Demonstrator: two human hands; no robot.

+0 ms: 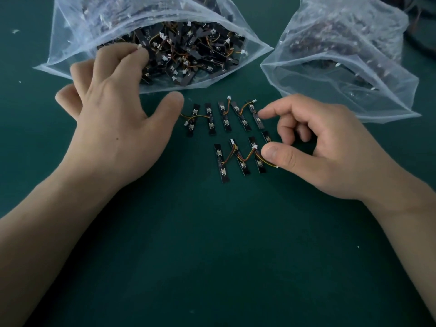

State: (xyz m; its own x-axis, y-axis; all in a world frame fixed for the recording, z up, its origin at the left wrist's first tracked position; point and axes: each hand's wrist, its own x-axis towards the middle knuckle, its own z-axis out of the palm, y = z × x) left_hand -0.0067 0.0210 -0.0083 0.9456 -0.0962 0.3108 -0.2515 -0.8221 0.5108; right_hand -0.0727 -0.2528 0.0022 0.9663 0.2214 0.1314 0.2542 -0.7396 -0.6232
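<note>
Laying out wired strips on a dark green table [212, 267].
A clear plastic bag of parts [70, 24] and a second clear bag [342, 55] are lying toward the far edge. The left hand [113, 114], fingers spread, is reaching into the first. The right hand [325, 147] is half curling over the small black circuit strips [224, 119] lying in two rows mid-table, its thumb resting on one; whether it is gripping cannot be told.
</note>
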